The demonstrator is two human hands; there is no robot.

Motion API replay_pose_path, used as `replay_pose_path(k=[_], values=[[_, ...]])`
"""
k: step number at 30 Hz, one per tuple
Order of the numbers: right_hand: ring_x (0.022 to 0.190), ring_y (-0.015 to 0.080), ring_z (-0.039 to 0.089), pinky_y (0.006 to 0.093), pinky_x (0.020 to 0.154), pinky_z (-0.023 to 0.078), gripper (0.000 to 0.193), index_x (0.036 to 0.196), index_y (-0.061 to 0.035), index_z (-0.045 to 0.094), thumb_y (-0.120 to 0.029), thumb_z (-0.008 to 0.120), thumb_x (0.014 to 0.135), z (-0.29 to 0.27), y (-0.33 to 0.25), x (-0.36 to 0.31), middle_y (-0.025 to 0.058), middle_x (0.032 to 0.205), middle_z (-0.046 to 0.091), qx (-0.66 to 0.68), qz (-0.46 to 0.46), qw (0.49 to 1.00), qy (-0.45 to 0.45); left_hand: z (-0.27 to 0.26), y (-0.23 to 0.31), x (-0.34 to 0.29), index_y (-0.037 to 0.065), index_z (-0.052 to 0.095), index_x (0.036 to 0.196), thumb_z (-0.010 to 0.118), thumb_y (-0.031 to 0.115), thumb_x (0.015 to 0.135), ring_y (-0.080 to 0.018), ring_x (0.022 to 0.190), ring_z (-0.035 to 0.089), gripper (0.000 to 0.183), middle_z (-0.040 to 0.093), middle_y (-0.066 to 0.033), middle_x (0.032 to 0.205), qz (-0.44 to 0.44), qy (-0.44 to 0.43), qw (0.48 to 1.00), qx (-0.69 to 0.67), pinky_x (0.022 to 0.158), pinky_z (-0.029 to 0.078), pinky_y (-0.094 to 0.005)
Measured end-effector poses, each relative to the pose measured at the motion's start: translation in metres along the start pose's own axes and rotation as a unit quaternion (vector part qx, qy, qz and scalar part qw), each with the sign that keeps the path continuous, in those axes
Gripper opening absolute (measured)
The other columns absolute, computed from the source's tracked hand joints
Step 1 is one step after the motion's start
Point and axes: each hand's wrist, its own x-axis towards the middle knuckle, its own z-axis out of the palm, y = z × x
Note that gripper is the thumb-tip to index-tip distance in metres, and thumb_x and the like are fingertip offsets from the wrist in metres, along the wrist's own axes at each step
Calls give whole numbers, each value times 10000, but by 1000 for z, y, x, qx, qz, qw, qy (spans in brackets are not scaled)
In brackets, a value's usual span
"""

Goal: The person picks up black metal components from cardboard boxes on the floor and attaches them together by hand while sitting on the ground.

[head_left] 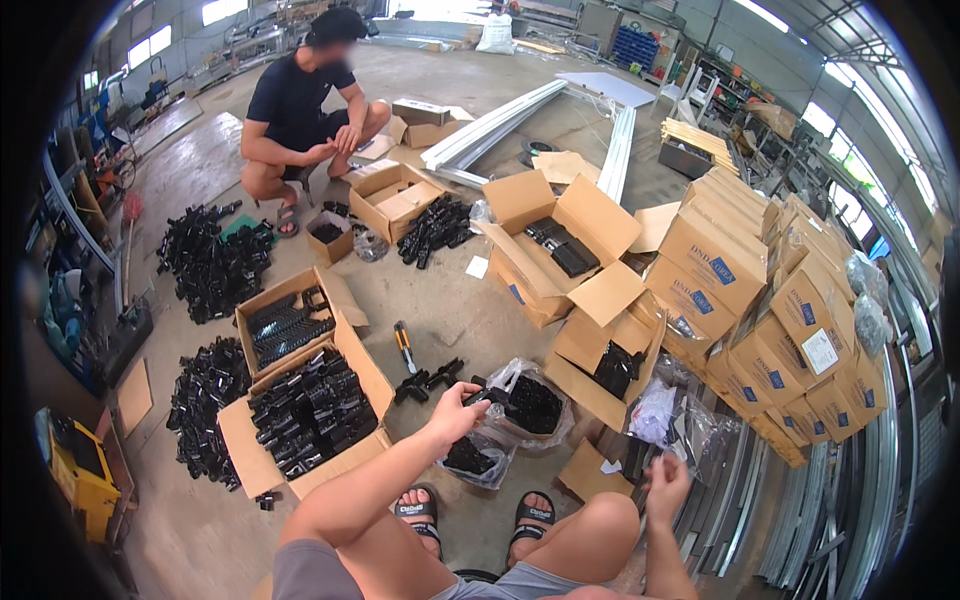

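My left hand (458,412) is closed around a black plastic fitting (490,396), held over two bags of small black parts. The larger clear bag (537,402) stands just right of it; a smaller bag (470,456) sits below. My right hand (664,490) is raised by my right knee, fingers curled together; whatever is in them, if anything, is too small to make out. Beyond the left hand, more black fittings (428,380) lie on the floor beside an orange-handled tool (404,345). An open carton (372,385) packed with rows of black fittings is to the left.
Loose piles of black fittings (212,260) lie at the left. A co-worker (300,105) squats at the far left. Open cartons (608,365) stand ahead and right, before stacked closed cartons (710,260). Long metal profiles (740,510) lie at the right, near plastic bags (655,412).
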Motion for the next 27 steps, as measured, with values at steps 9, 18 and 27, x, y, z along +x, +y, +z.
replay_pose_path(k=[9, 18, 27], values=[[999, 355, 648, 429, 851, 498, 331, 1168, -40, 560, -216, 592, 890, -51, 140, -120, 205, 1057, 670, -295, 162, 941, -49, 3, -8, 13, 3, 546, 1148, 682, 85, 868, -154, 749, 614, 322, 620, -91, 938, 35, 6, 999, 28, 657, 509, -296], [841, 357, 659, 441, 722, 506, 185, 1001, -62, 638, -217, 600, 906, -87, 175, -132, 149, 931, 687, -308, 160, 933, 98, -16, 6, -8, 42, 527, 1248, 604, 141, 959, -104, 859, 594, 315, 623, -29, 1030, -17, 35, 999, 25, 744, 466, -253], [907, 346, 649, 459, 755, 516, 159, 996, -101, 673, -205, 606, 895, -53, 246, -145, 129, 978, 648, -405, 156, 901, -12, -23, 3, 2, 64, 538, 1234, 612, 158, 958, -103, 861, 599, 301, 632, -9, 1026, -30, 38, 998, 46, 729, 456, -244]])
